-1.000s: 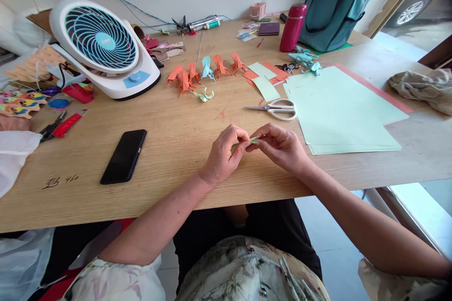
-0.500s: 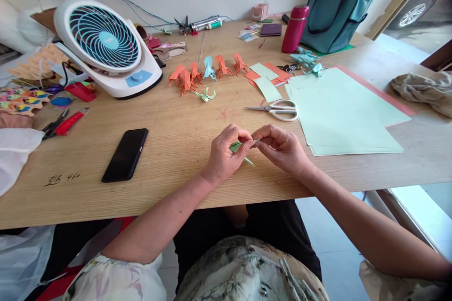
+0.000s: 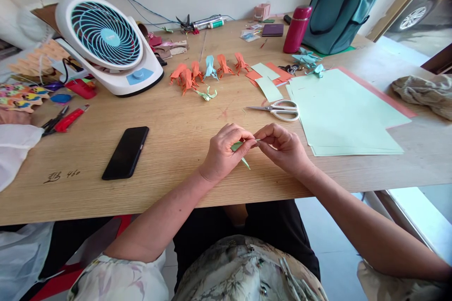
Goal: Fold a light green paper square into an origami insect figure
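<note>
My left hand (image 3: 229,150) is closed around a small piece of folded green paper (image 3: 245,163), and a narrow pointed strip of it sticks out below the fingers. Thumb and forefinger of my right hand (image 3: 280,146) pinch a thin tip of the same paper, right beside the left fingertips. Much of the fold is hidden inside the fingers. Both hands are just above the wooden table (image 3: 183,150), close to its front edge. White-handled scissors (image 3: 285,112) lie beyond the right hand.
Orange folded paper figures (image 3: 186,80), a blue one (image 3: 210,67) and a green one (image 3: 206,94) stand farther back. Green paper sheets (image 3: 346,113) lie at right. A phone (image 3: 126,153) and a fan (image 3: 109,47) are at left. A pink flask (image 3: 297,29) stands by a teal bag (image 3: 339,16).
The green strip under my left hand has tilted to point more steeply downward. Both hands keep their pinch on the paper, nearly in place. The view has shifted slightly.
</note>
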`<state>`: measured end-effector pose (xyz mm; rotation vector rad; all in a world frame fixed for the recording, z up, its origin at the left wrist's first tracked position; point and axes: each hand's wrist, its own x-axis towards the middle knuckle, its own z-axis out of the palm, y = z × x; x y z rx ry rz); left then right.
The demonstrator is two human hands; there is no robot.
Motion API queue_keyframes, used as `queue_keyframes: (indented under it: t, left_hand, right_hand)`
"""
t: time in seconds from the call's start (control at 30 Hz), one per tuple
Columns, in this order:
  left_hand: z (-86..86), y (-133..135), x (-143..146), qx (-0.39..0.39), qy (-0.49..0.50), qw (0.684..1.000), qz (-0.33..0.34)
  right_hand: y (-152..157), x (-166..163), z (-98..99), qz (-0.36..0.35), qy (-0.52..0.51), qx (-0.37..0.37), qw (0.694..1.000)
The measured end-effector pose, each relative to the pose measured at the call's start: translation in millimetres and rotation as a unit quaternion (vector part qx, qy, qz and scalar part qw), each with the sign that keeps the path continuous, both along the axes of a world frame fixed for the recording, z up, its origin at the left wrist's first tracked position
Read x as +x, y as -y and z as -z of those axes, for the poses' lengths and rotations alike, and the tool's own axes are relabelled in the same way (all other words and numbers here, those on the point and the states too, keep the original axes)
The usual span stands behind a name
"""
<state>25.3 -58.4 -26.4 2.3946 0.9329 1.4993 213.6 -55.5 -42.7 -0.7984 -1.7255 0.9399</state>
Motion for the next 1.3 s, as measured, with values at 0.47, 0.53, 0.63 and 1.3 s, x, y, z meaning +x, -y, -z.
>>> queue_keyframes:
  t: [0.47, 0.53, 0.63, 1.3]
  left_hand:
    - [0.3, -8, -2, -0.143, 0.112, 0.978, -0.101]
    - [2.2, -9, -1, -0.170, 0.132, 0.972, -0.099]
    - [4.3, -9, 2, -0.187, 0.135, 0.968, -0.095]
    - [-5.1, -4, 2, -0.148, 0.166, 0.970, -0.099]
  right_hand:
    - [3, 0, -8.7, -0.027, 0.159, 0.206, 0.965]
    - [4, -2, -8.1, -0.017, 0.161, 0.236, 0.958]
    - [5, -4, -6.9, -0.010, 0.149, 0.264, 0.953]
    - [8, -10, -11.8, -0.073, 0.113, 0.243, 0.961]
